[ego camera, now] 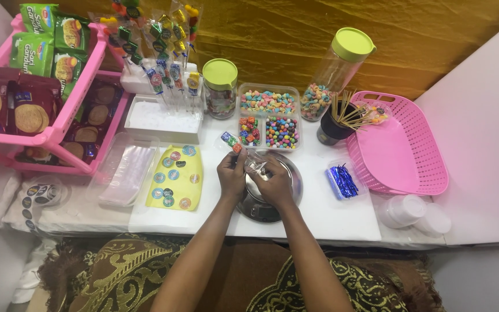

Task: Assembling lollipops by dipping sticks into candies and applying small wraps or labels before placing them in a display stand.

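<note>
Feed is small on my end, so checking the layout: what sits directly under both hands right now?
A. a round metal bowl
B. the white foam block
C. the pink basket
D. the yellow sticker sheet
A: the left hand and right hand meet on a small clear bag above the round metal bowl, with the other three things off to the sides.

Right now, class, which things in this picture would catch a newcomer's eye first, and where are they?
The left hand and right hand meet at the centre, holding a small clear bag above a round metal dish. A pink rack of biscuit packets fills the left side, and a pink basket sits right.
</note>
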